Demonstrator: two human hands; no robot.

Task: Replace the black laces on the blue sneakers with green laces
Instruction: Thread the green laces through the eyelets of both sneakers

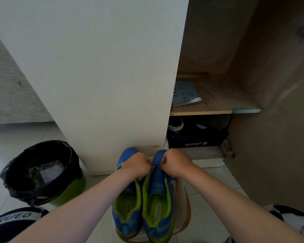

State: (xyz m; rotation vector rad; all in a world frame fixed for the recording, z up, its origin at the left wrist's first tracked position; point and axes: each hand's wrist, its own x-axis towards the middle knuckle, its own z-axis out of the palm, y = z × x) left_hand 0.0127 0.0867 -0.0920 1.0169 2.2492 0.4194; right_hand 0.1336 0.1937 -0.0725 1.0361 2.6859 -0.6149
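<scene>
Blue sneakers (pixel 157 193) toe the white cupboard panel (pixel 95 85) near a bin (pixel 14 181); left hand (pixel 136 165) and right hand (pixel 175 163) pinch a lace (pixel 155 166).

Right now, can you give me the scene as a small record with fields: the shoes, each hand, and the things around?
sneakers: blue pair, green lining, side by side, toes toward the white panel
left hand: pinches a lace end at the front of the sneaker on the right
right hand: pinches the same lace end
lace colour: too small to tell
bin: green, black bag inside, left of the sneakers
cabinet: open; booklet on the shelf, dark shoebox below
</scene>
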